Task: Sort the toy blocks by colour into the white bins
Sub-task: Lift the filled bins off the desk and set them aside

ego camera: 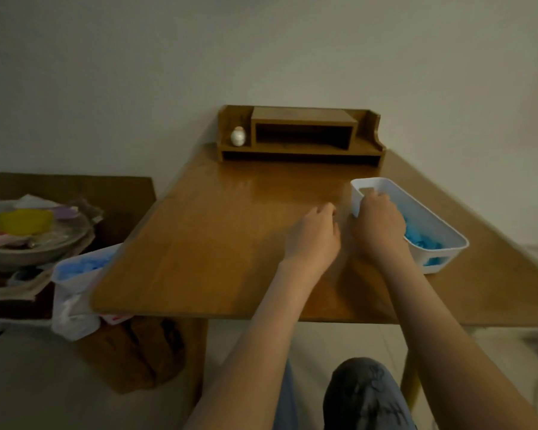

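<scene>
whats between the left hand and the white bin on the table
The right hand, gripping the bin by its left rim, plus a narrow strip of bare table. The head view shows it.

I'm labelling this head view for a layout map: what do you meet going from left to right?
Yellow bowl → left white bin → small jar → left hand → right hand, gripping the right white bin.
</scene>
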Demonstrator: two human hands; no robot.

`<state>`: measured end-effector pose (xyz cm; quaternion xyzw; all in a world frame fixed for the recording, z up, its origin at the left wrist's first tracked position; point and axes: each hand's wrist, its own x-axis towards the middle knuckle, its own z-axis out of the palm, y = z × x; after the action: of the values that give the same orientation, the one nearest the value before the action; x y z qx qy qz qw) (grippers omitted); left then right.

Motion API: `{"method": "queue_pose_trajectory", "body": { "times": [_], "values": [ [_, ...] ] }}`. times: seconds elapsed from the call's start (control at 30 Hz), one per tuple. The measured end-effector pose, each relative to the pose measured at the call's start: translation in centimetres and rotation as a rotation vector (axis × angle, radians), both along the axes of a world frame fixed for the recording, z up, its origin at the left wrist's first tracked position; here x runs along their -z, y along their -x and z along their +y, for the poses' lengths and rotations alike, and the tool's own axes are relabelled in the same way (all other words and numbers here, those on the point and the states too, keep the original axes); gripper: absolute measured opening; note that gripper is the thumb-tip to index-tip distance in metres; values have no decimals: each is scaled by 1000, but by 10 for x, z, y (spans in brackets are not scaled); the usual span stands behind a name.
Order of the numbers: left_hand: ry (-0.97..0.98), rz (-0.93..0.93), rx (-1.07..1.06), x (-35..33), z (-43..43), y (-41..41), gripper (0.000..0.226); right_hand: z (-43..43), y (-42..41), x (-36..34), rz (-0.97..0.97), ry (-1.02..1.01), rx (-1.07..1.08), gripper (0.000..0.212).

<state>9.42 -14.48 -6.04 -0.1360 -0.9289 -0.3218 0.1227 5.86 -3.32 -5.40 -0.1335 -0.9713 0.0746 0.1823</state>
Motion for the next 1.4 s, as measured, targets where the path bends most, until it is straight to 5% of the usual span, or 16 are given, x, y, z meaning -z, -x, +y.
{"method": "queue_pose_trajectory", "body": {
  "times": [0.2, 0.43, 0.87, 1.0, 1.17, 1.4],
  "values": [
    [231, 224, -144, 5, -26, 5, 56, -42, -6, -7, 17, -6, -245, 23],
    [265, 233, -386, 0, -97, -7, 21, -129, -23, -5, 196, 72, -600, 18],
    [291, 345, -1023, 22, -302, -84, 16, -343, -69, 29, 528, 109, -1036, 8],
    [261, 307, -1173, 42, -363, -112, 4, -403, -92, 45, 240, 335, -1318, 15],
    [313, 182, -1238, 71, -418, -131, 14, -474, -95, 89, -6, 207, -1382, 31],
    [26, -21, -876, 134, -449, -106, 12, -478, -60, 148, -280, 418, -1265, 20]
  ]
}}
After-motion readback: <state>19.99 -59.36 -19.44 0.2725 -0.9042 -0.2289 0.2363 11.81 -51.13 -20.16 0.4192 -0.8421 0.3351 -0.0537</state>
